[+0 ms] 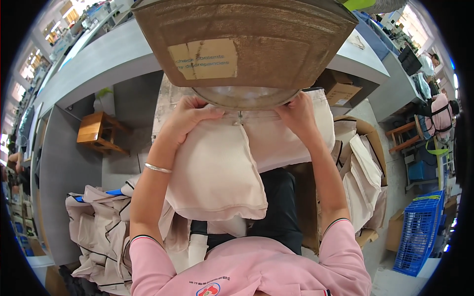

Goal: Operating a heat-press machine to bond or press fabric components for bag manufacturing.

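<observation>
A cream fabric piece, seemingly a sewn bag with a seam along its side, hangs in front of me over my lap. Its upper edge is pinched by my left hand, thumb on top. My right hand grips the same edge farther right, its fingertips partly hidden under a round, clear-looking disc. Between the hands a small metal part sits at the fabric's edge. Above the disc looms a brown box-shaped housing with a pale label, hiding what lies behind it.
A cardboard box of cream fabric pieces stands at my right. More black-trimmed pieces are heaped at my left. Beyond them are a wooden stool, a grey table and a blue plastic crate.
</observation>
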A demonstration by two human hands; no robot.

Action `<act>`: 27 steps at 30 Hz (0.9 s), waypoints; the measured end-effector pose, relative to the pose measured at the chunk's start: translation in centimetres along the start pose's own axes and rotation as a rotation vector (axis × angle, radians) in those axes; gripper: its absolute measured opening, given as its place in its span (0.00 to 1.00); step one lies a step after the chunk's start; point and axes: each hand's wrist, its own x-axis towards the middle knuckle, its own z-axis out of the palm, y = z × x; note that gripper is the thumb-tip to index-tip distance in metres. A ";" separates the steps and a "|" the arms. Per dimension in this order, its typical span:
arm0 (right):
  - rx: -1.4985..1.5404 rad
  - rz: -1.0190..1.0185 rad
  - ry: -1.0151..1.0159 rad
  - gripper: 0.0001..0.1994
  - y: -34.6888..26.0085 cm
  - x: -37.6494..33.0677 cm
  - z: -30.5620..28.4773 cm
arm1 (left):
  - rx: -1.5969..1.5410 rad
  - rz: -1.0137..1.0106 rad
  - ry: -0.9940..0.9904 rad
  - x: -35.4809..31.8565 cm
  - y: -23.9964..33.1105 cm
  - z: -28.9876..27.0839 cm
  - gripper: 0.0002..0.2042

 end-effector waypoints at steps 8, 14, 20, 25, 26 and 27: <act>-0.197 0.137 0.016 0.10 -1.9 -1.4 -6.1 | 0.041 -0.027 0.035 -1.6 1.0 -2.0 0.12; -0.402 0.171 0.121 0.11 1.0 -7.0 -14.6 | 0.572 0.063 -0.200 -4.3 -0.9 0.7 0.16; -0.754 0.319 0.117 0.12 7.3 -7.7 -26.5 | 0.841 0.291 -0.238 -3.1 -0.4 5.4 0.20; -0.799 0.148 0.152 0.15 4.3 -11.6 -22.9 | 0.836 0.385 -0.327 -1.1 -0.4 10.1 0.22; -0.478 0.021 0.114 0.13 2.6 -12.7 -19.5 | 0.823 0.419 -0.329 -0.9 -0.7 11.3 0.22; -0.380 0.025 -0.049 0.10 0.0 -14.5 -16.9 | 0.810 0.452 -0.338 -0.8 -0.9 12.6 0.22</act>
